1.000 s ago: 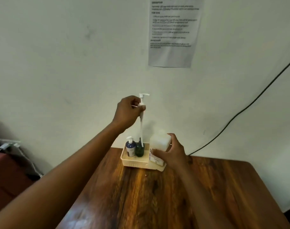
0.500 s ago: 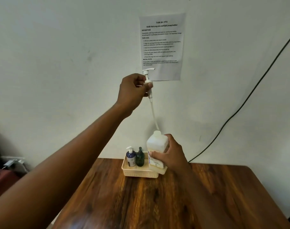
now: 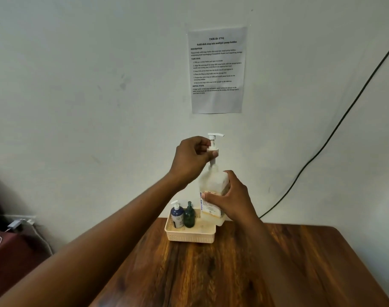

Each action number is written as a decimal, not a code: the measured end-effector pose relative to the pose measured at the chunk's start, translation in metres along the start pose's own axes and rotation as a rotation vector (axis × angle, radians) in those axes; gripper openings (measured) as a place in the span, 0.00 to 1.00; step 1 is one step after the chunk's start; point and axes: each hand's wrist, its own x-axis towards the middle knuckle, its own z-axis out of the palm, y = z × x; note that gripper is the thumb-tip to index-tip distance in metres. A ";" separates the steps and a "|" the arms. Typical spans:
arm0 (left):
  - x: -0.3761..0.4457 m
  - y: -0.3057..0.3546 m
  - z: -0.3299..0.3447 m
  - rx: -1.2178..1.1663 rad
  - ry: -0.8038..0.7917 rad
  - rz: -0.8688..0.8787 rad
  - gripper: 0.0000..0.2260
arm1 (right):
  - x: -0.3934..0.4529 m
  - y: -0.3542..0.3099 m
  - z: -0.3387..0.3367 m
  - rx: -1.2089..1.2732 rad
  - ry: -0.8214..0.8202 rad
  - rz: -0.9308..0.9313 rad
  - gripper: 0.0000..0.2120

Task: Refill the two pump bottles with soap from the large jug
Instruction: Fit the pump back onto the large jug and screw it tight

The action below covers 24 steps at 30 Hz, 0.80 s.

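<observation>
My right hand (image 3: 230,199) grips the large translucent jug (image 3: 212,187), held upright above the right end of the cream basket (image 3: 189,237). My left hand (image 3: 192,159) pinches the collar of a white pump head (image 3: 214,142); its tube runs down into the jug's neck, and the collar stands a short way above the mouth. In the basket stand a dark blue bottle with a white pump (image 3: 177,214) and a dark green bottle (image 3: 189,216) with a dark top.
The basket sits at the far edge of the wooden table (image 3: 233,273), against the wall. A printed sheet (image 3: 216,69) hangs on the wall above. A black cable (image 3: 322,147) runs down the wall on the right. Chargers and cords lie at the left (image 3: 16,224).
My left hand lifted the pump head high out of the green bottle, carried it over the jug and lowered its tube into the jug's neck. My right hand raised the jug slightly.
</observation>
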 end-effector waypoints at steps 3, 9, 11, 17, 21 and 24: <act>-0.006 -0.006 0.003 0.025 0.008 0.003 0.11 | 0.001 -0.006 -0.004 0.016 0.041 -0.027 0.35; -0.013 -0.009 0.004 0.027 0.053 0.023 0.09 | 0.001 -0.013 -0.006 0.032 0.064 -0.063 0.34; -0.016 -0.010 0.005 0.048 0.059 0.032 0.11 | 0.001 -0.014 -0.006 0.025 0.068 -0.065 0.34; -0.018 -0.011 0.004 0.056 0.049 0.014 0.12 | 0.000 -0.015 -0.007 0.029 0.093 -0.066 0.34; -0.019 -0.010 0.005 0.044 0.037 -0.028 0.11 | -0.001 -0.017 -0.007 0.040 0.110 -0.060 0.34; -0.018 -0.010 0.003 0.000 0.012 -0.033 0.11 | 0.000 -0.019 -0.008 0.041 0.114 -0.053 0.33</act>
